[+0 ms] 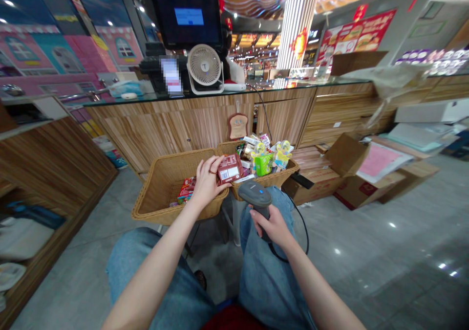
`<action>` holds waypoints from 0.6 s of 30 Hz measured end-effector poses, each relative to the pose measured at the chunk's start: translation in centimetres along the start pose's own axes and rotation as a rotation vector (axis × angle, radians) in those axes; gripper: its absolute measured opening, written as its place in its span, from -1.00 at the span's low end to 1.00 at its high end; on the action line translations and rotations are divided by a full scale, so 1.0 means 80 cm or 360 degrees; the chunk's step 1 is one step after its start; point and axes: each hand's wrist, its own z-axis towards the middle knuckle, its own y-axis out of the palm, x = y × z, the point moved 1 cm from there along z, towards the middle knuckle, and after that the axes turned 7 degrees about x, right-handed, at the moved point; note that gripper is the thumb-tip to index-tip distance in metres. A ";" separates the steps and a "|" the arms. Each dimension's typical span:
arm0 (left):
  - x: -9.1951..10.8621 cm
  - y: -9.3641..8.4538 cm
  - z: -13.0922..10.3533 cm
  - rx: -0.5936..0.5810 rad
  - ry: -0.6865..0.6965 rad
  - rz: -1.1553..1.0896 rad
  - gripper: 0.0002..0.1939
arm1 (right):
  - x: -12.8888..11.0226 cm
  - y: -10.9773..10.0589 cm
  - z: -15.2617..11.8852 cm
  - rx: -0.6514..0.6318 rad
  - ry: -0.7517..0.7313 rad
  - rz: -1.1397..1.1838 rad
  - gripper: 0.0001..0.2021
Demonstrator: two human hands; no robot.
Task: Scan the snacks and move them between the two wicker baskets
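My left hand (208,181) grips a dark red box (230,168) with a white label facing up, above the place where two wicker baskets meet. In my right hand (269,222) is a grey barcode scanner (255,193) with a blue light on top, held by its handle over my right knee. Its head points toward the baskets. The left basket (146,198) holds a few red packets (186,188), partly hidden by my left hand. Several colourful packages, among them a bright green one (264,164), fill the right basket (280,176).
Behind the baskets stands a wooden counter (154,129) with a monitor (186,14) and a white fan (205,66). Open cardboard boxes (348,161) lie on the floor at the right. A black cable (307,227) loops beside my right knee. Wooden shelving (47,159) is at the left.
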 end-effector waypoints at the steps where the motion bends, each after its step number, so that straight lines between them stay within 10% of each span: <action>1: 0.000 0.000 0.000 0.0000 -0.0002 0.0002 0.16 | 0.000 0.000 0.000 0.0000 -0.0002 -0.0001 -0.57; 18: 0.003 -0.001 -0.002 0.0047 0.0033 0.0058 0.12 | 0.002 0.001 0.000 0.0007 0.0003 0.0026 -0.57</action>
